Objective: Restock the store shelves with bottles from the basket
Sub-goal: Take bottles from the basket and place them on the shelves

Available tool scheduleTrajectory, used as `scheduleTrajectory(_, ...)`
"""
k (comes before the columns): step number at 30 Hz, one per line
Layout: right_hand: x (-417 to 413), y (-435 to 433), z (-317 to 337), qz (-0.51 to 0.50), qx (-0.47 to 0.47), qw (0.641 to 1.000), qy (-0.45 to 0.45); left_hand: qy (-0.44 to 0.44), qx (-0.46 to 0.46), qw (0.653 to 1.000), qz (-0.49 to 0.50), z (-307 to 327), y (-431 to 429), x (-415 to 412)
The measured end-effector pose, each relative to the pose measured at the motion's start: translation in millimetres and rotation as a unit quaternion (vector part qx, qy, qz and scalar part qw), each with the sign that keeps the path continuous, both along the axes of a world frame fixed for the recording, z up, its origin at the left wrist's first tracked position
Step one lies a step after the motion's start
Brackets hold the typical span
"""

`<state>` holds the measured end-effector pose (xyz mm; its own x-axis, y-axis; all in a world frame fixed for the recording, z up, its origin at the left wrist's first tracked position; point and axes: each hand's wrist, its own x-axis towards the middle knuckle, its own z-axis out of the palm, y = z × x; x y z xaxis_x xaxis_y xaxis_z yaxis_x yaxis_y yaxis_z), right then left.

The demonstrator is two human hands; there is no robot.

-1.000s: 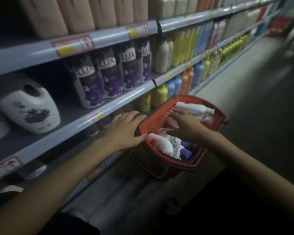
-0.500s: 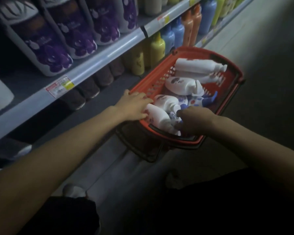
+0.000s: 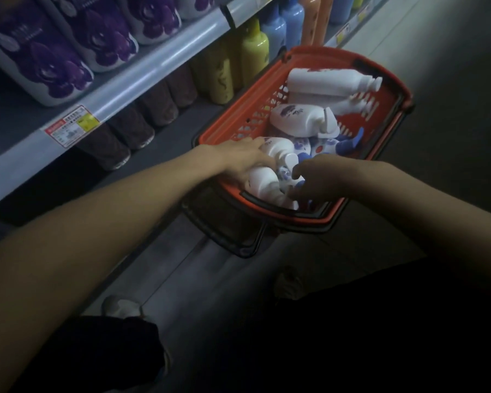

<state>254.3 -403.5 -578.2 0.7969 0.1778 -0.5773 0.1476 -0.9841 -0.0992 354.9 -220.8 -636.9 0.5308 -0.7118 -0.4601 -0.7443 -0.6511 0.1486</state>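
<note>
Dim aisle floor point(image 3: 451, 66) runs along the right, with shelves point(image 3: 142, 78) of purple-labelled packs point(image 3: 40, 61) above and yellow point(image 3: 254, 49), blue point(image 3: 275, 26) and orange point(image 3: 311, 21) bottles lower down; a price tag point(image 3: 73, 126) sits on the shelf edge; a red basket point(image 3: 304, 217) rests against the lowest shelf, holding white bottles lying on their sides; two long ones point(image 3: 332, 82) lie at the far end, a purple-labelled one point(image 3: 298, 119) in the middle, blue-printed ones point(image 3: 318, 144) beside it; the left hand point(image 3: 238, 161) lies over the near left rim, its fingers point(image 3: 262, 161) curled over a white bottle point(image 3: 262, 181) at the near end, touching it; whether they grip it I cannot tell; the right hand point(image 3: 316, 180) reaches in from the near right, fingers bent and loosely parted just beside that bottle's neck, closed on nothing visible.
</note>
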Motion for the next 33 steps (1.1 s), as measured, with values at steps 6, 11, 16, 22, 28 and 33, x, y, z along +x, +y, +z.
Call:
scheduleTrajectory(6,4.7,-16.6,-2.1,-0.018,0.022,1.000,-0.002,0.045,-0.203,0.973,0.101,-9.8,22.7,-3.2)
scheduleTrajectory(11,5.2,-17.0,5.9,-0.038,0.056,0.998,-0.012,0.064,-0.397,0.870,0.286,1.1,34.7,-1.1)
scheduleTrajectory(16,15.3,1.1,15.3,-0.112,0.184,0.975,-0.048,0.111,-0.483,0.773,0.396,38.9,44.0,-11.6)
scheduleTrajectory(22,14.0,50.7,41.7,-0.163,0.452,0.869,-0.118,0.165,-0.529,0.709,0.435,107.5,68.5,-55.7)
scheduleTrajectory(28,-7.8,99.9,51.3,-0.195,0.544,0.816,-0.015,0.142,-0.527,0.671,0.502,108.1,117.5,-98.8)
scheduleTrajectory(33,-12.0,115.3,61.9,-0.211,0.555,0.801,0.076,0.153,-0.549,0.627,0.532,108.6,134.2,-112.4)
